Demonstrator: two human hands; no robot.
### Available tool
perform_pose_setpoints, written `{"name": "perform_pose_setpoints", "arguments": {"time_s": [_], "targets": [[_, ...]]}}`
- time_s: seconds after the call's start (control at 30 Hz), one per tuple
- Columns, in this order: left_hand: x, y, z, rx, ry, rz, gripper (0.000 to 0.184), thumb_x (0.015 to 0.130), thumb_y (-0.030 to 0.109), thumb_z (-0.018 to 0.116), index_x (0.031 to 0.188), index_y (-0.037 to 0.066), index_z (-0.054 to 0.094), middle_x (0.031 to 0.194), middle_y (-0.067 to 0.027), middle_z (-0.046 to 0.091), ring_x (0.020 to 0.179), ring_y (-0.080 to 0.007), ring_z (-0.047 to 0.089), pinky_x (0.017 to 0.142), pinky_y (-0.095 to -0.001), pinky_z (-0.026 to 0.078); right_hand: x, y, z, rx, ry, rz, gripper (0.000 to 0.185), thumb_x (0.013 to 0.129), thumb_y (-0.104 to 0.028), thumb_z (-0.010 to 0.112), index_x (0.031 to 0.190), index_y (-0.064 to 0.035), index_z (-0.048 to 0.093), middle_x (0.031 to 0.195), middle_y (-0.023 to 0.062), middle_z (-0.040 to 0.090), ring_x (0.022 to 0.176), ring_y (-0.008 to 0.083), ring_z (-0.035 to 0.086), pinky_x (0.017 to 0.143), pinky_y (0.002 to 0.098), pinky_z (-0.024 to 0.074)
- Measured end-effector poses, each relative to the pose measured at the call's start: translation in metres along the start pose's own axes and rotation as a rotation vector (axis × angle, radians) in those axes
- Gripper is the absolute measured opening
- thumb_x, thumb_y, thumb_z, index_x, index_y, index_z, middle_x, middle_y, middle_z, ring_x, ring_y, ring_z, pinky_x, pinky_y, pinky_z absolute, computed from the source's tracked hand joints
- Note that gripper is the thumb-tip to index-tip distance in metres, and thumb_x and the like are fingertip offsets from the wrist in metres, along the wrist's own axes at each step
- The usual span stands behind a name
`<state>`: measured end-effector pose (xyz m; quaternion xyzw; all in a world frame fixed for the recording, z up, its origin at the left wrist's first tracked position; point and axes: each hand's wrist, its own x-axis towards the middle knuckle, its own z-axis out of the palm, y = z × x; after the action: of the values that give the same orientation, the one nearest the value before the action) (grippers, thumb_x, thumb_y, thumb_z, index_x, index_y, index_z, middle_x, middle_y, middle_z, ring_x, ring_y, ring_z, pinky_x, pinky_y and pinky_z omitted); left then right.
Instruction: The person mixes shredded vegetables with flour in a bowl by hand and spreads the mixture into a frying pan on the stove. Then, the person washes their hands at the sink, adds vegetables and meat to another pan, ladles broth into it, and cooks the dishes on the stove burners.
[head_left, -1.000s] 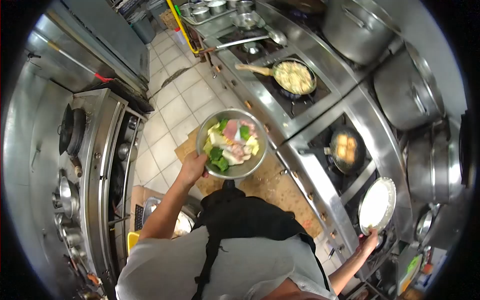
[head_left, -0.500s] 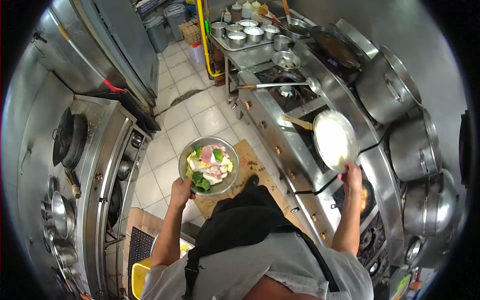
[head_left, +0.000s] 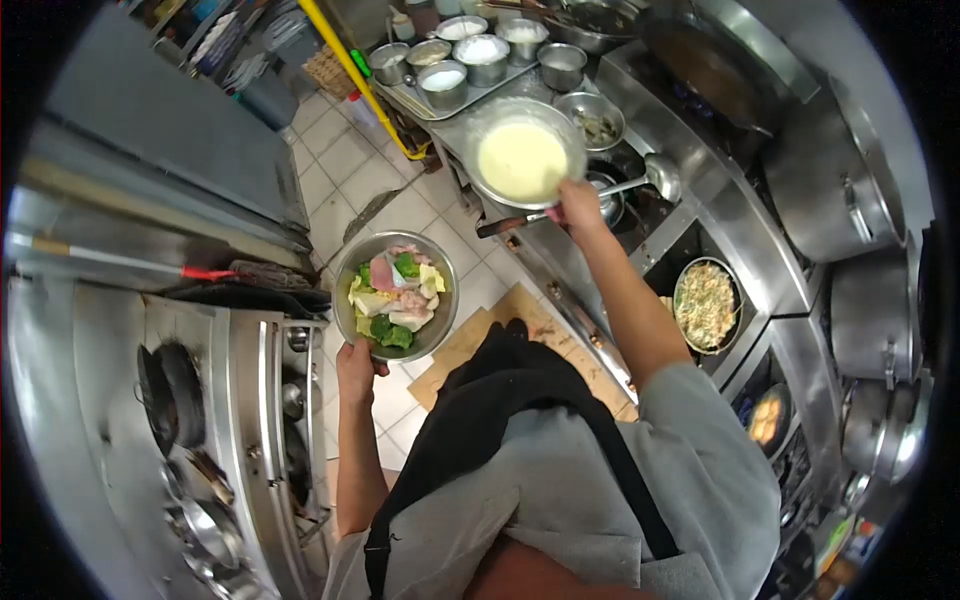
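My left hand (head_left: 358, 368) grips the near rim of a steel bowl (head_left: 444, 330) holding broccoli, pale cabbage pieces and pink meat (head_left: 383, 273), above the tiled floor. My right arm reaches forward, and my right hand (head_left: 577, 205) is closed on the edge of a round metal bowl (head_left: 480, 177) with pale yellow liquid (head_left: 522, 160) in it. That bowl is over the corner of the steel counter, beside a ladle (head_left: 660, 178) lying across the stove.
Small metal pots (head_left: 443, 86) stand on a tray at the back. Along the right stove are a pan of chopped food (head_left: 706, 305), a pan with browned pieces (head_left: 767, 420) and large stockpots (head_left: 835, 190). A yellow pipe (head_left: 350, 70) rises beside the counter.
My right hand has carried the liquid's bowl from the stove at the right forward and left to the counter corner. My left hand still holds the vegetable bowl. The view has turned.
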<state>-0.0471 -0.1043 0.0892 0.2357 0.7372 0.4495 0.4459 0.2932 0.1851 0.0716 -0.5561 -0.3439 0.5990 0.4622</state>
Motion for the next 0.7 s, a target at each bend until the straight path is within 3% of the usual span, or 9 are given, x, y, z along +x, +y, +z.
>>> {"name": "perform_pose_setpoints", "arguments": {"time_s": [0.1, 0.3, 0.37, 0.5, 0.53, 0.57, 0.7], "targets": [[0.035, 0.026, -0.015, -0.018, -0.003, -0.010, 0.025, 0.087, 0.020, 0.049, 0.091, -0.002, 0.059, 0.069, -0.0077, 0.060, 0.044, -0.0140, 0.053, 0.040, -0.0260, 0.043, 0.046, 0.020, 0.060, 0.035, 0.034, 0.019, 0.030, 0.087, -0.016, 0.049, 0.094, 0.0114, 0.060, 0.070, 0.0148, 0.064, 0.048, 0.0204, 0.063, 0.039, 0.0288, 0.0467], [0.110, 0.068, -0.003, 0.081, -0.042, -0.048, 0.025, 0.088, 0.020, 0.048, 0.090, -0.003, 0.057, 0.066, -0.0083, 0.058, 0.046, -0.0157, 0.053, 0.043, -0.0270, 0.041, 0.108, 0.034, 0.114, 0.001, 0.173, 0.082, 0.032, 0.089, -0.019, 0.048, 0.087, 0.0109, 0.060, 0.068, 0.0150, 0.064, 0.048, 0.0212, 0.062, 0.042, 0.0305, 0.0470], [0.139, 0.077, -0.003, 0.067, -0.173, -0.015, 0.024, 0.089, 0.019, 0.047, 0.087, -0.003, 0.057, 0.064, -0.0081, 0.057, 0.047, -0.0159, 0.053, 0.045, -0.0281, 0.042, 0.118, 0.032, 0.118, 0.010, 0.208, 0.041, 0.032, 0.091, -0.019, 0.048, 0.087, 0.0103, 0.060, 0.069, 0.0145, 0.064, 0.049, 0.0212, 0.063, 0.042, 0.0309, 0.0476], [0.175, 0.108, -0.009, 0.103, -0.287, -0.011, 0.024, 0.090, 0.019, 0.048, 0.085, -0.002, 0.058, 0.064, -0.0080, 0.057, 0.048, -0.0154, 0.053, 0.045, -0.0283, 0.043, 0.100, 0.014, 0.137, 0.084, 0.326, 0.023, 0.050, 0.095, -0.035, 0.054, 0.106, 0.0139, 0.056, 0.078, 0.0179, 0.067, 0.049, 0.0241, 0.066, 0.041, 0.0327, 0.0495], [0.193, 0.108, -0.008, 0.101, -0.322, -0.059, 0.020, 0.090, 0.012, 0.046, 0.094, -0.005, 0.055, 0.067, -0.0104, 0.059, 0.044, -0.0172, 0.051, 0.042, -0.0290, 0.043, 0.092, 0.007, 0.135, 0.091, 0.316, 0.041, 0.053, 0.094, -0.039, 0.055, 0.109, 0.0121, 0.056, 0.078, 0.0168, 0.066, 0.051, 0.0234, 0.066, 0.042, 0.0324, 0.0499], [0.206, 0.111, -0.005, 0.117, -0.382, -0.057, 0.020, 0.090, 0.012, 0.046, 0.094, -0.005, 0.055, 0.067, -0.0104, 0.059, 0.044, -0.0172, 0.051, 0.042, -0.0290, 0.043, 0.077, -0.003, 0.134, 0.094, 0.304, 0.043, 0.056, 0.094, -0.043, 0.056, 0.111, 0.0103, 0.055, 0.079, 0.0156, 0.066, 0.052, 0.0228, 0.066, 0.043, 0.0321, 0.0502], [0.233, 0.139, -0.003, 0.199, -0.471, -0.084, 0.021, 0.089, 0.013, 0.048, 0.097, -0.005, 0.056, 0.077, -0.0112, 0.062, 0.047, -0.0171, 0.053, 0.043, -0.0286, 0.045, -0.012, 0.016, 0.109, -0.001, 0.329, 0.001, 0.049, 0.093, -0.043, 0.059, 0.103, 0.0049, 0.063, 0.079, 0.0094, 0.066, 0.058, 0.0156, 0.063, 0.048, 0.0270, 0.0489]]}}
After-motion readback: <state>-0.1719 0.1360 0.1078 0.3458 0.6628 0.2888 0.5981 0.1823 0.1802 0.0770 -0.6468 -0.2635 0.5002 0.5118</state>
